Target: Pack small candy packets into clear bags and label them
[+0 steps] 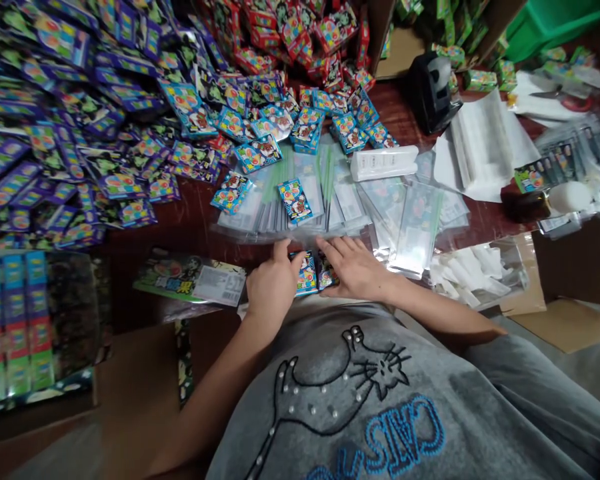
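Note:
At the front edge of the dark red table, my left hand [275, 283] is curled against the left side of a blue cartoon box [306, 275]. My right hand [356, 268] covers part of a dark purple box [326, 272] just beside it, fingers bent over its top. The two boxes lie side by side between my hands. Beyond my fingertips are fanned clear plastic bags [300, 230], with a loose blue box [295, 201] on top. A printed bag with a label [220, 283] lies left of my left hand.
Purple boxes [115, 153] are heaped at the left, red boxes [290, 33] at the back. A black tape dispenser [430, 93], white papers [485, 143], scissors [575, 102] and a bag of white packets [473, 270] are at the right. Cardboard boxes [135, 393] stand below the table edge.

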### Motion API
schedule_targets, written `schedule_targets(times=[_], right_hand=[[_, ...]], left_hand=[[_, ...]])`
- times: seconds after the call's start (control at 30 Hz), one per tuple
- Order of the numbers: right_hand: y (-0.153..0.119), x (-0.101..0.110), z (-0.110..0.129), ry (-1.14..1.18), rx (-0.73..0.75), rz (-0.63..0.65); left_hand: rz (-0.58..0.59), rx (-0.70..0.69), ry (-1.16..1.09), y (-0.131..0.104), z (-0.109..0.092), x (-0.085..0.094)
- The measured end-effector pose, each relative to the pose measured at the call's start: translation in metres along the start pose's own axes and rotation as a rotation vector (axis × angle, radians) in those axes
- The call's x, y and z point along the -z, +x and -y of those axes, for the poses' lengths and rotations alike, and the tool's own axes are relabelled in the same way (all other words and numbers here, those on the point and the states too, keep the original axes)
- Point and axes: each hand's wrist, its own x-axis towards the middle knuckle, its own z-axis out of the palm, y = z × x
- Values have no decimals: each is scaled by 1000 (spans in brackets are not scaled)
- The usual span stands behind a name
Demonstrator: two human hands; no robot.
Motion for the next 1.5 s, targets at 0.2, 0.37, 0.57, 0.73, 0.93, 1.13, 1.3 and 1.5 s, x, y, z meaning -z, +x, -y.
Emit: schedule_targets(times=[0.2,0.37,0.57,0.73,0.93,1.13,1.3,1.5], right_hand=[[0,11,-17,219,180,-41],[-8,9,-26,473,393,-179],[-19,-7,-49,138,309,-146],[-13,0,-46,49,328,-153],[6,10,-34,54,443,-130],[11,4,-34,-30,422,-66],[18,-23,-26,68,402,-90],[21,-22,-6,139,242,-346]], left_hand=[[0,-21,-25,-1,5,-1],[-5,-60,-76,0,3,-6],[-85,-107,-113,-14,39,3],[-233,-496,-76,-22,145,9],[-147,-619,103,-3,195,-12],[-247,-541,77,-6,181,-26],[-211,-481,13,-29,162,-43],[-362,-414,-146,-50,132,-54]])
